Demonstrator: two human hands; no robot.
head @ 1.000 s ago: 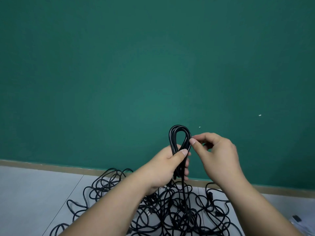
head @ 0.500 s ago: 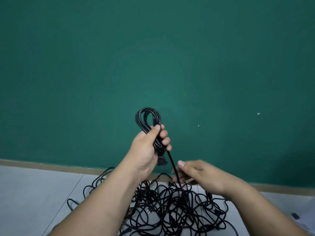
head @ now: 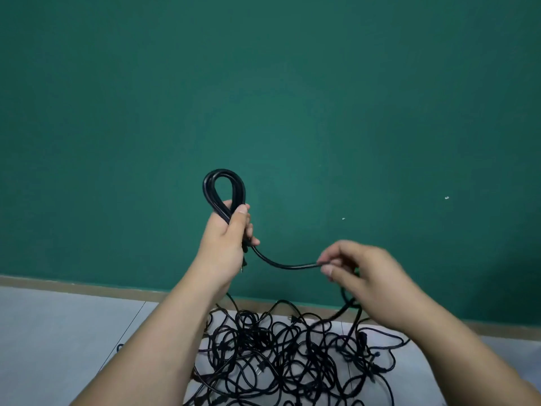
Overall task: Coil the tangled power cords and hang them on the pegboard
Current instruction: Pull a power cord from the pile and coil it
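Looking down at my own two hands against the green wall [head: 263, 83]. My left hand [head: 225, 241], centre frame, has fingers and thumb curled tight round the neck of the coil [head: 238, 189]. The coil's loop stands upright above my fist, its long axis running up the frame. Out of the bottom of that fist comes the free strand [head: 292, 267], sagging in a shallow curve and running rightward, almost level, to my right hand [head: 366, 276] at centre right. That hand is a bit blurred, but thumb and forefinger are pinched together on the strand, the other fingers loosely curled behind. So the piece to lay next lies sideways between my hands, long axis left to right, with the coil up and to the left of my right fingertips. Past my right hand the cord drops to the tangle [head: 292, 347] on the pale floor [head: 58, 332], bottom centre, below both hands. I reckon the next loop means carrying that pinch up and left to the left fist, and the right hand is the one on the slack. No pegboard in sight here.
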